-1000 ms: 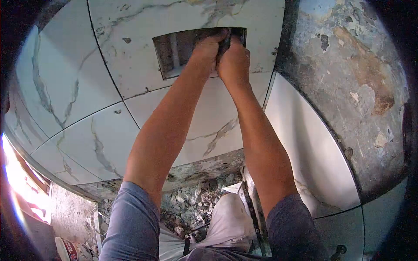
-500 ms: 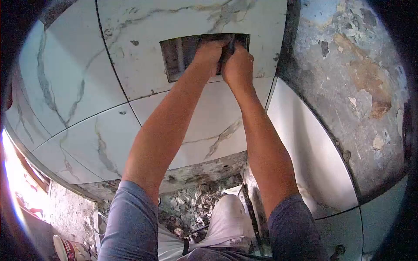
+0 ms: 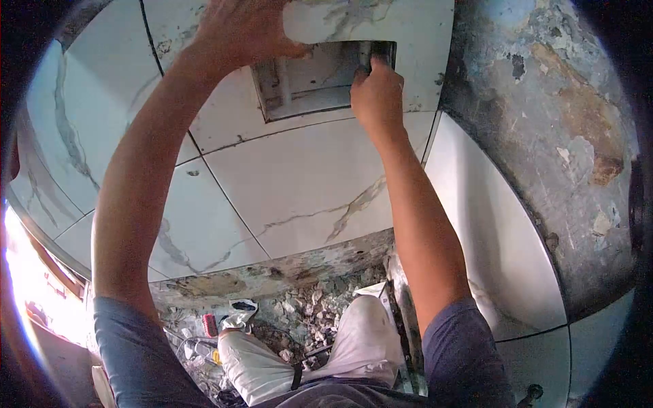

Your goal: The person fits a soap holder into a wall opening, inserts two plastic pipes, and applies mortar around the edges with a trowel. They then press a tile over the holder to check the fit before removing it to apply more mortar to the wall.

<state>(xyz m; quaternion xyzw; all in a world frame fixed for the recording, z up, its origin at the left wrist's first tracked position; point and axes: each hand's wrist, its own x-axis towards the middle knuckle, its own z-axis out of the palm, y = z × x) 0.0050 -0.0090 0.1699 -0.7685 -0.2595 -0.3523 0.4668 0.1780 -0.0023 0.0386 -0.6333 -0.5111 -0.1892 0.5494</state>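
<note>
A rectangular opening [image 3: 306,92] is cut in a white marble-patterned wall tile [image 3: 224,122]. My left hand [image 3: 248,30] lies at the upper left of this opening, thumb stretched toward its top edge and the other fingers partly out of frame. At the right side of the opening is my right hand [image 3: 379,92], its fingers curled closed. Something small and dark shows beside its thumb, too hidden to name. Just above it, a pale upright pipe-like piece [image 3: 365,54] stands inside the opening.
Below the tiles, broken rubble [image 3: 299,319] covers the floor around my knees. A red can-like object [image 3: 209,325] lies at the left. A smooth white panel [image 3: 476,224] and a rough, patchy grey wall [image 3: 544,136] are on the right.
My left hand has come out of the opening and moved up and left onto the tile. My right hand stays at the opening's right side. More of the interior shows.
</note>
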